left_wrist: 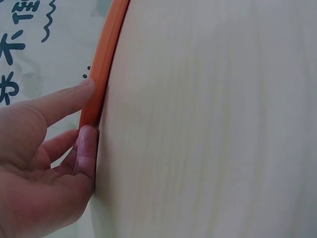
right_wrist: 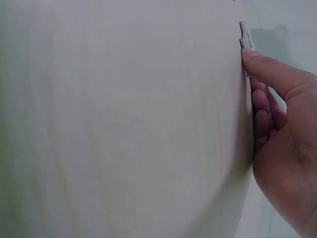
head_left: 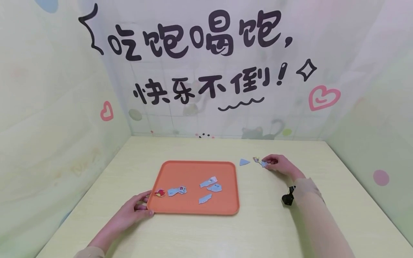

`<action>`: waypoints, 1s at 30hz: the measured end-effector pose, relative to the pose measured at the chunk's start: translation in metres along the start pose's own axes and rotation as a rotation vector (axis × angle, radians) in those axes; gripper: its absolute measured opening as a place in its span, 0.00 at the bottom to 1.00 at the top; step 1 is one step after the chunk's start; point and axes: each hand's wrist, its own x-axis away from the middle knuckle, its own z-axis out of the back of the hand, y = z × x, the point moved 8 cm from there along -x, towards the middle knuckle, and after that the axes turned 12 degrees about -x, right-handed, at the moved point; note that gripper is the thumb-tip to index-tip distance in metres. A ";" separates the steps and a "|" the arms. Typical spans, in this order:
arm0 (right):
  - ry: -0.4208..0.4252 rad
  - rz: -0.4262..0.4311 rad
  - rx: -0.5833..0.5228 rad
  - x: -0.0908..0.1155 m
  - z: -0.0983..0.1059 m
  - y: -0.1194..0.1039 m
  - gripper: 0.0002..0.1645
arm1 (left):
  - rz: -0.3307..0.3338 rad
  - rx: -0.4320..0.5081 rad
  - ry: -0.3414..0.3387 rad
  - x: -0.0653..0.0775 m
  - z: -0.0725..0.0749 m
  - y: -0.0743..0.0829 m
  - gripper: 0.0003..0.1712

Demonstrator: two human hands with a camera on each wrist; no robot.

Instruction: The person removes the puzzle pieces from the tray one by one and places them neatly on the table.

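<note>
My left hand (head_left: 137,208) grips the front left corner of an orange tray (head_left: 196,209), with the thumb along the front wall in the left wrist view. Beyond the tray's back right corner, my right hand (head_left: 279,164) pinches a light blue puzzle piece (head_left: 264,164) between thumb and fingertips, low at the table top. A small multicoloured puzzle piece (head_left: 256,159) lies right at its left. Farther left is a pale blue triangular piece (head_left: 244,162). On the tray lie a red and yellow piece (head_left: 160,193), a blue piece with a printed figure (head_left: 176,191) and several more blue pieces (head_left: 205,199).
A pale wooden table (head_left: 264,229) bears everything. Printed cloth walls enclose it at the back (head_left: 180,118) and both sides. A black device (head_left: 288,197) sits at my right wrist.
</note>
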 end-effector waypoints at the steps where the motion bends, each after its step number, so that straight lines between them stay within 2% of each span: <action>1: -0.002 0.000 0.003 0.000 0.000 0.000 0.20 | 0.002 0.001 0.000 0.000 0.000 0.000 0.47; 9: 0.002 -0.036 0.000 -0.002 -0.001 0.004 0.19 | 0.041 -0.019 -0.001 0.001 0.000 -0.002 0.47; 18: 0.008 -0.023 0.035 0.001 0.001 0.003 0.19 | 0.050 -0.019 -0.002 0.001 -0.001 0.001 0.47; 30: -0.005 -0.029 0.003 0.002 0.003 0.003 0.19 | 0.016 -0.013 -0.006 -0.001 0.000 0.001 0.47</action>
